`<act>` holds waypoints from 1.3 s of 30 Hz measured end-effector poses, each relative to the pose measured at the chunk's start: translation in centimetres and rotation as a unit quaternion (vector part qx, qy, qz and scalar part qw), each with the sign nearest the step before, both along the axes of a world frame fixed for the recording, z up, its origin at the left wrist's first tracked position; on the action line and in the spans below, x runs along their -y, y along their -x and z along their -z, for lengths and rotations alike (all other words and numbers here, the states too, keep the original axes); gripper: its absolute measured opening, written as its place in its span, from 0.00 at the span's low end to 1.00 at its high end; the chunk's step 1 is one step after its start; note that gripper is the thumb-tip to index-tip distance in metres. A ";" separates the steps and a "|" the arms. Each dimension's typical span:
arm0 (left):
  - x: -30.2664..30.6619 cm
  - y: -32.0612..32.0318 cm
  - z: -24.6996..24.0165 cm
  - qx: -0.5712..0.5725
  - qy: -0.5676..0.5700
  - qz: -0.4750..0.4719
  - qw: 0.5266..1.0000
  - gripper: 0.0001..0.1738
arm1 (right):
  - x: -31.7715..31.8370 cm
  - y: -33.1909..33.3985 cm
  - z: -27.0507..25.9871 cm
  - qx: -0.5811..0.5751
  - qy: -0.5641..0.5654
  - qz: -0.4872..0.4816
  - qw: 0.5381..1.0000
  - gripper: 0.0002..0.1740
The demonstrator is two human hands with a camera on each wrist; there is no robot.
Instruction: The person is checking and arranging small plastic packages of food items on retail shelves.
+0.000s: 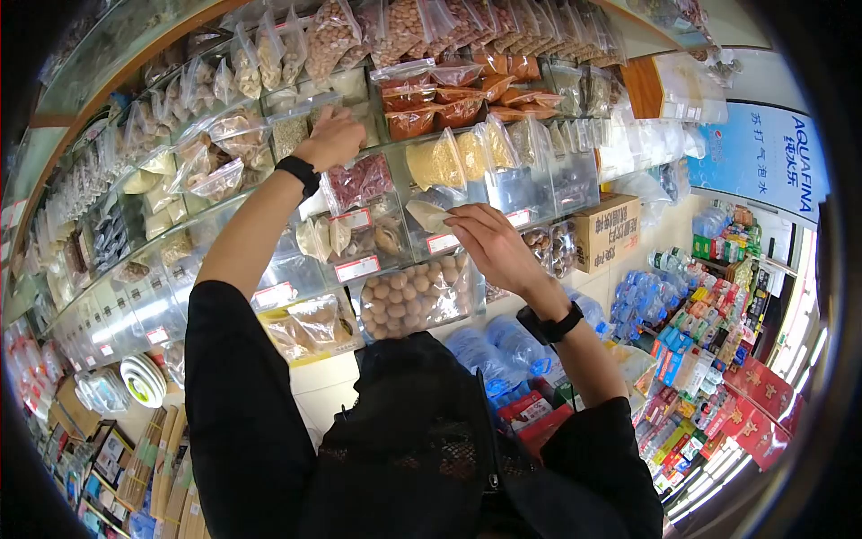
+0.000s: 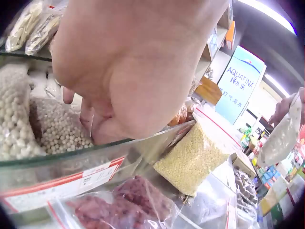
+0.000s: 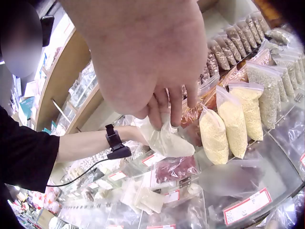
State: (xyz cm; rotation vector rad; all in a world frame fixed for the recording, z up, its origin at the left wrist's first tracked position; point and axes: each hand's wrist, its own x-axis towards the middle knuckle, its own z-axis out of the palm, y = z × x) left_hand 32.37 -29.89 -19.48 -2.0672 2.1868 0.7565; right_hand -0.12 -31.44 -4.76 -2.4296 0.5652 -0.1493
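In the head view my right hand (image 1: 498, 247) pinches a small clear bag of pale cream-coloured contents (image 1: 426, 216) by its top. The bag (image 3: 169, 143) hangs below the fingers in the right wrist view. My left hand (image 1: 334, 136) reaches over the glass-sided compartments further back. Its fingertips (image 2: 86, 114) point down at bags of small white round grains (image 2: 62, 125); whether they grip one I cannot tell. Just in front of that hand lies a bag of dark red dried pieces (image 1: 359, 182). Bags of yellow grain (image 1: 437, 162) stand between the two hands.
Glass dividers with red-edged price labels (image 1: 357, 268) separate the goods. Orange-red bags (image 1: 440, 112) lie behind. Nearer the body are a bag of round brown nuts (image 1: 413, 296) and a cardboard box (image 1: 608, 232). Blue-capped water bottles (image 1: 503, 346) stand on the floor.
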 end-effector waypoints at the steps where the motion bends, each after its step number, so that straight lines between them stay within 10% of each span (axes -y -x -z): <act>1: 0.2 -0.2 0.4 0.000 0.000 -0.001 1.000 0.14 | 0.1 -0.1 -0.2 0.001 0.007 -0.006 1.000 0.11; 9: -1.4 0.1 -2.5 -0.055 0.036 -0.025 0.998 0.19 | 0.2 0.1 -1.7 0.021 0.015 0.006 1.000 0.11; 13: -7.2 4.4 -7.6 -0.381 0.093 -0.017 0.920 0.29 | 0.7 -0.1 -1.4 0.037 -0.016 -0.015 0.999 0.11; 27: -6.3 1.0 -5.6 -0.245 0.101 -0.351 0.898 0.36 | 0.1 -3.1 -0.3 0.048 -0.127 0.044 0.990 0.15; 39: 0.4 1.7 1.4 0.018 0.052 -0.153 0.987 0.32 | -1.4 1.5 -0.1 -0.013 -0.096 0.019 0.995 0.12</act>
